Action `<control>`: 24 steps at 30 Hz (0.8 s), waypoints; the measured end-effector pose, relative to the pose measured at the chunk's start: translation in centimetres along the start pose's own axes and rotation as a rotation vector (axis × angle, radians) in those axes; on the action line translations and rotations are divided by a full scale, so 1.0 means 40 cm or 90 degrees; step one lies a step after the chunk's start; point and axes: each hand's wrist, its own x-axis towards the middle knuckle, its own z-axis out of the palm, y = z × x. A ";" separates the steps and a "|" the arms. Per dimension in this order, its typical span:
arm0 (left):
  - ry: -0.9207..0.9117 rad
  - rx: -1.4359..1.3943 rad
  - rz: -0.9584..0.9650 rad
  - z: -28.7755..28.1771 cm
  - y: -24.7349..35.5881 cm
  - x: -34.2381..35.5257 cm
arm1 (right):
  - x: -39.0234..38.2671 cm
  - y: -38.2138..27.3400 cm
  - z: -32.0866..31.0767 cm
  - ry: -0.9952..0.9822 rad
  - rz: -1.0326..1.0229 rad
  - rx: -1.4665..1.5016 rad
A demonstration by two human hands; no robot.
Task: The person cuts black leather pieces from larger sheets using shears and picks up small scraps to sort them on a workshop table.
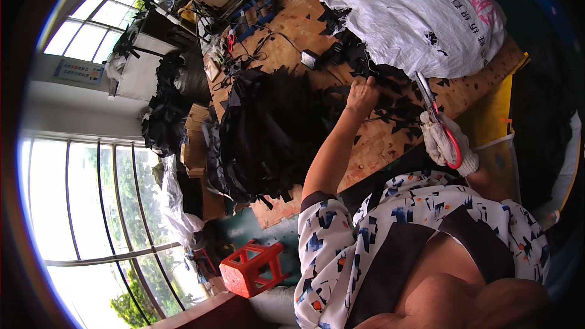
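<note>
My bare left hand (363, 94) is closed at the edge of dark fabric scraps (390, 107) on the wooden table (378, 146), just below a white woven sack (414, 18); what its fingers pinch is unclear. My right hand (443, 143), in a white knitted glove, grips red-handled scissors (430, 99), their blades pointing up toward the sack's lower edge. A large heap of black cut fabric (265, 134) lies left of my left arm, and small black triangular offcuts are scattered around both hands.
An adapter (308, 59) with cables and a blue crate (250, 13) sit at the back of the table. A red plastic stool (250, 268) stands on the green floor at lower left, near barred windows. A yellow panel (493, 109) edges the table's right side.
</note>
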 end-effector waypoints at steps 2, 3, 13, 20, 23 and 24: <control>0.093 -0.042 -0.009 -0.031 0.004 -0.021 | 0.001 -0.001 0.000 -0.001 0.021 0.012; 0.186 -0.086 -0.018 -0.053 0.007 -0.034 | 0.002 -0.003 0.002 -0.002 0.021 0.013; 0.371 -0.810 -0.339 -0.225 0.066 -0.118 | 0.028 -0.023 0.144 0.166 0.027 0.129; 0.480 -0.191 -0.113 -0.286 0.136 -0.143 | 0.048 -0.002 -0.012 -0.105 0.082 0.112; 0.552 -0.305 -0.039 -0.288 0.139 -0.145 | 0.050 -0.001 0.012 0.029 0.106 0.388; 0.490 -0.490 -0.191 -0.290 0.147 -0.149 | 0.054 0.001 0.018 0.050 0.072 0.277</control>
